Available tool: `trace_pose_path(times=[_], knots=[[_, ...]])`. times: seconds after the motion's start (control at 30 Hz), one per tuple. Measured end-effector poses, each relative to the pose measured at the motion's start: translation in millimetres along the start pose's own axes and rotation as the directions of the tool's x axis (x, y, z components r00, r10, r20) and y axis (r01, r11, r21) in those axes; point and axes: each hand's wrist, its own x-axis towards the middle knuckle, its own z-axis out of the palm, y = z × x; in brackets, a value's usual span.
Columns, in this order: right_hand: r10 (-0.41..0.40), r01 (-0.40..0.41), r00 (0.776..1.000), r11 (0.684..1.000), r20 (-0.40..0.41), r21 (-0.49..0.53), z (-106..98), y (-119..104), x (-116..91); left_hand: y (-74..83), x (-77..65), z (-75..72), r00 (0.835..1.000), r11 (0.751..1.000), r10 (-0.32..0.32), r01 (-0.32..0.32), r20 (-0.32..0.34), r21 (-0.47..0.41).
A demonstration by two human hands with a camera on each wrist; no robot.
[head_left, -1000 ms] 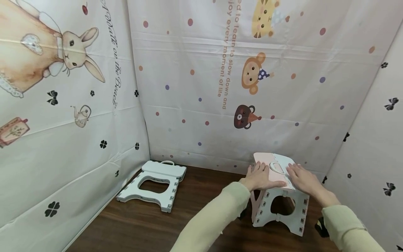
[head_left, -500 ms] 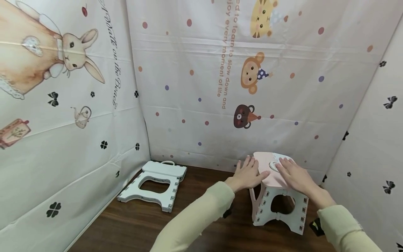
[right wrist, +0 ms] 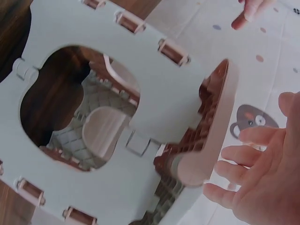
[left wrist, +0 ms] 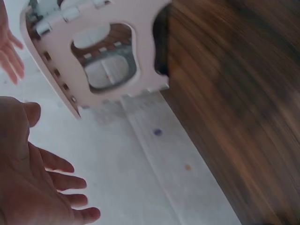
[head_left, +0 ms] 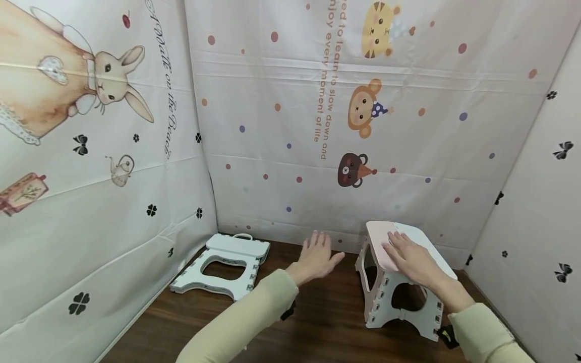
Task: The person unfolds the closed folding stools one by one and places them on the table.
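A pink-and-white folding step stool [head_left: 379,237] stands unfolded on its legs at the right. My right hand [head_left: 413,259] is over its seat with fingers extended, overlapping the pink half and holding nothing. In the right wrist view, that hand [right wrist: 267,164] is beside the seat's edge, above the white leg panel [right wrist: 164,103]. My left hand [head_left: 314,257] hovers between the two stools, fingers spread, with nothing in it. The left wrist view shows this hand [left wrist: 37,178] apart from the stool's pink side panel [left wrist: 145,56]. A white step stool [head_left: 238,244] lies folded flat at the left.
Both stools are on a dark wooden surface [head_left: 317,322]. Printed cloth hangs behind [head_left: 272,126] and along both sides. A dark strap-like item [head_left: 448,337] shows below the right sleeve, near the stool's leg.
My left hand has come off the unfolded stool's seat and moved left toward the folded stool. My right hand has shifted left across the seat.
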Motion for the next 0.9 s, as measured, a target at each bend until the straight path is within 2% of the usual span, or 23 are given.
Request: trace_pose_path(times=[0.2,0.3,0.5,0.6,0.73,0.9], knots=[[-0.02,0.02,1.0,1.0,-0.003,0.007,6.8,-11.9,0.8,-41.9,-5.2,-0.6,0.99,0.984,-0.11,0.122,-0.092,0.131],[-0.031,0.031,0.999,0.999,-0.008,0.011,8.4,-17.3,1.8,-67.2,-5.9,-0.7,0.978,0.965,-0.182,0.197,-0.099,0.172],[-0.051,0.051,0.999,0.999,0.013,0.01,13.1,-26.5,4.0,-116.1,-12.7,3.7,0.946,0.938,-0.319,0.325,-0.063,0.122],[-0.066,0.066,0.998,0.998,0.022,0.016,15.8,-31.5,4.2,-138.2,-18.0,8.1,0.928,0.924,-0.372,0.372,-0.02,0.088],[-0.089,0.088,0.996,0.996,0.029,0.022,19.4,-39.6,4.0,-165.6,-26.6,16.3,0.91,0.909,-0.415,0.414,0.019,0.053],[-0.109,0.109,0.993,0.994,0.042,0.012,24.3,-49.7,3.9,-191.4,-32.1,28.3,0.893,0.891,-0.45,0.45,-0.009,0.066]])
